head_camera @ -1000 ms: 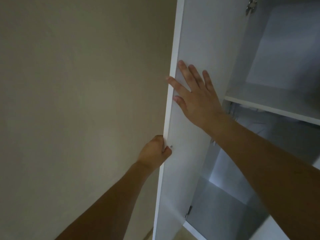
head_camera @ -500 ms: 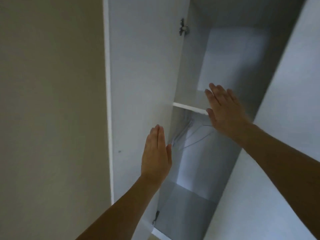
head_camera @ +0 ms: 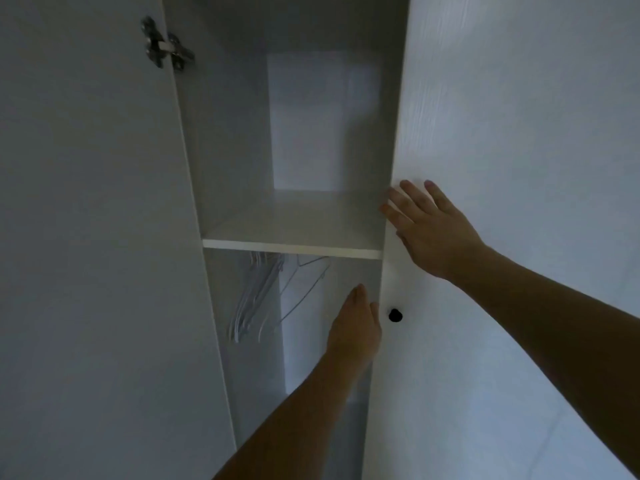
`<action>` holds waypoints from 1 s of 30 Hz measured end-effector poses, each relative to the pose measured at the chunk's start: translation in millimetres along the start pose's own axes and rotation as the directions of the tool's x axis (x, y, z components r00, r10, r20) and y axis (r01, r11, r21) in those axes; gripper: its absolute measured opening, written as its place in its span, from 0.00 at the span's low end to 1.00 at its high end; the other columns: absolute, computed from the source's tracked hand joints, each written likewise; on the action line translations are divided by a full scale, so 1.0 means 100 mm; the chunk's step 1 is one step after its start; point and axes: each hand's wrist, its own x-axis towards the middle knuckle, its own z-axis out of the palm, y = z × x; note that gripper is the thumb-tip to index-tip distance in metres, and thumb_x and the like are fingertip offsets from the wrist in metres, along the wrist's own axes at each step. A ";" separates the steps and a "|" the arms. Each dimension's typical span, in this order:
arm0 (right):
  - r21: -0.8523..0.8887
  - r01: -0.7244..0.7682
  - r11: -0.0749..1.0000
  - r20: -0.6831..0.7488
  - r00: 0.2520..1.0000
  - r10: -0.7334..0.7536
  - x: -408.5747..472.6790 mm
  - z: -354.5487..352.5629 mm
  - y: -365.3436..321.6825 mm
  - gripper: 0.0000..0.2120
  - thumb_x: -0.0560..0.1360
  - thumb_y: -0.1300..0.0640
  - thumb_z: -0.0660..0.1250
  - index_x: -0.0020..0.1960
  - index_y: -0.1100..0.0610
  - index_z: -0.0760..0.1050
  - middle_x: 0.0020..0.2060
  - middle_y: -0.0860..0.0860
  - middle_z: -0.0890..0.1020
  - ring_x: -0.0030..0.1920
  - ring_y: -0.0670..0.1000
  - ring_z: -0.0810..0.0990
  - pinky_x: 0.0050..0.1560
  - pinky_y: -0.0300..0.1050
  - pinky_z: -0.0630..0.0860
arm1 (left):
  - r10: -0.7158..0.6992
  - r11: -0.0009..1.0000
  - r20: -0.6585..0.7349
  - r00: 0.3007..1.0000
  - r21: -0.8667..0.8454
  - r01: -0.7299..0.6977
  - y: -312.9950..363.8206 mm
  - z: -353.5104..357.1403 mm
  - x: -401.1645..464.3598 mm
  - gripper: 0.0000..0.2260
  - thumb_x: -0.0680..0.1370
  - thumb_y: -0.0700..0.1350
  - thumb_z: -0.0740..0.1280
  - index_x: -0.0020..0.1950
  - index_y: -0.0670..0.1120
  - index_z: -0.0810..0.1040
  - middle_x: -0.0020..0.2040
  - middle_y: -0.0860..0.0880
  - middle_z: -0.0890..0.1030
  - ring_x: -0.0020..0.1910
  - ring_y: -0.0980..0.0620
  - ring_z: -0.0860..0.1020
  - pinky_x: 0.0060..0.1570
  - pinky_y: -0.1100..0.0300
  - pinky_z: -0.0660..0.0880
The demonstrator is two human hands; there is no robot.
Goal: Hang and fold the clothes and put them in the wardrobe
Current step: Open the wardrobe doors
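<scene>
The white wardrobe stands with its left door (head_camera: 86, 237) swung wide and its right door (head_camera: 519, 168) shut. A bare shelf (head_camera: 294, 244) crosses the open compartment. Below it hang several white wire hangers (head_camera: 256, 296). My right hand (head_camera: 429, 230) lies flat with straight fingers on the right door's left edge, level with the shelf. My left hand (head_camera: 353, 327) is raised with straight fingers in the opening, just left of a small black knob (head_camera: 394, 315) on the right door. No clothes are in view.
A metal hinge (head_camera: 166, 46) sits at the top of the left door. The compartment's back panel (head_camera: 322, 123) shows pale behind the shelf.
The left door has swung fully open and my view has turned right. My left hand moved from the left door to near the knob; my right hand moved onto the right door's edge.
</scene>
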 end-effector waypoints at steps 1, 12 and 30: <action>-0.022 0.014 1.000 -0.008 1.000 -0.014 0.07 0.08 0.00 0.27 0.83 0.53 0.51 0.79 0.54 0.48 0.79 0.56 0.47 0.78 0.58 0.42 0.76 0.57 0.37 | 0.007 0.999 0.031 1.000 -0.047 -0.005 0.01 0.06 0.15 0.25 0.85 0.51 0.50 0.80 0.43 0.52 0.79 0.45 0.59 0.77 0.49 0.59 0.72 0.61 0.56; -0.181 0.074 0.981 -0.085 0.992 -0.090 0.29 0.29 -0.05 0.16 0.80 0.52 0.57 0.60 0.57 0.78 0.68 0.58 0.72 0.76 0.63 0.54 0.75 0.65 0.47 | 0.122 0.955 0.015 0.992 -0.273 -0.113 -0.23 0.29 0.66 0.15 0.84 0.47 0.57 0.44 0.41 0.75 0.39 0.46 0.78 0.37 0.54 0.74 0.38 0.62 0.69; -0.117 0.034 0.993 -0.182 0.982 -0.055 -2.12 -1.36 0.14 0.11 0.77 0.54 0.65 0.58 0.54 0.78 0.70 0.58 0.71 0.76 0.64 0.56 0.75 0.64 0.49 | 0.255 0.930 -0.083 0.963 -0.253 -0.268 0.99 0.48 -1.94 0.20 0.80 0.50 0.67 0.28 0.55 0.66 0.22 0.58 0.70 0.24 0.63 0.71 0.28 0.73 0.66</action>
